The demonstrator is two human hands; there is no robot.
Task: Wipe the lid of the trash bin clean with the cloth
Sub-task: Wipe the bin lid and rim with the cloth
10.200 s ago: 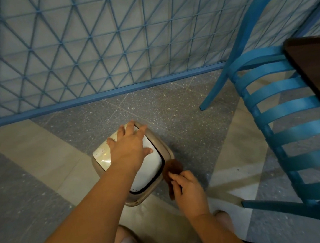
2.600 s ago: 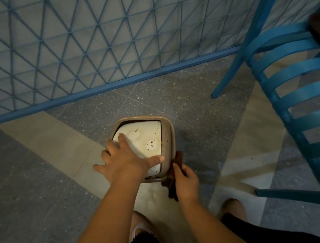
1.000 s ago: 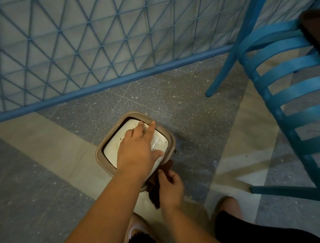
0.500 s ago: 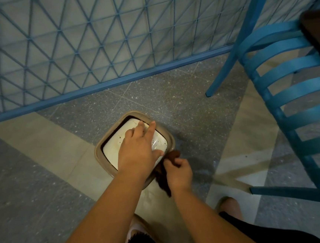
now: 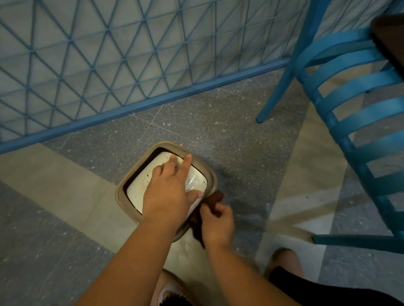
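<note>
A small tan trash bin (image 5: 124, 196) stands on the floor below me, with a cream swing lid (image 5: 140, 186) speckled with brown spots. My left hand (image 5: 169, 191) lies flat on the lid, fingers spread and pointing to its far edge. My right hand (image 5: 216, 221) sits against the bin's near right corner and grips a dark brown cloth (image 5: 214, 198). The cloth bunches above the fingers and hangs below the hand, touching the bin's rim.
A blue slatted chair (image 5: 369, 123) stands to the right, one leg (image 5: 278, 85) planted near the wall. A dark table corner (image 5: 399, 45) shows at far right. A blue lattice wall (image 5: 114, 50) runs behind the bin. My feet are just below the bin.
My right hand with the cloth has shifted slightly up along the bin's right corner since one second ago. My left hand has stayed flat on the lid.
</note>
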